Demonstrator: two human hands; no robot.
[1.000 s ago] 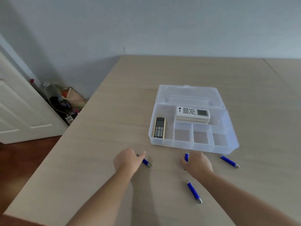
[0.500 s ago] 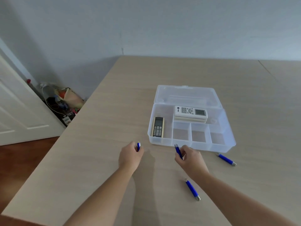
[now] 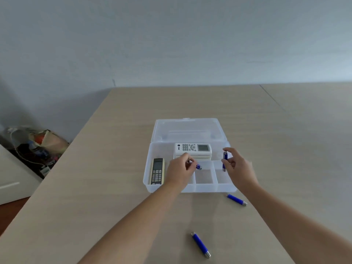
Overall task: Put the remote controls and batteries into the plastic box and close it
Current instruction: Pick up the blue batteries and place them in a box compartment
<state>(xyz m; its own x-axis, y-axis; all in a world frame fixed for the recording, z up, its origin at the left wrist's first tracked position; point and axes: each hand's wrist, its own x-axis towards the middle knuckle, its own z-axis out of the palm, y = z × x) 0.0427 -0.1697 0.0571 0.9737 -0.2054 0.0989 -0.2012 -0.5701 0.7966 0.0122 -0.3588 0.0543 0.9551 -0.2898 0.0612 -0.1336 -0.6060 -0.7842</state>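
A blue battery is pinched in the left hand and another in the right hand over the open plastic box, two remotes inside, two batteries left on the near table.

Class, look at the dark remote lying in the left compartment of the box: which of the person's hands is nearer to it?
Left. The left hand hovers just right of the dark remote; the right hand is over the box's far right side.
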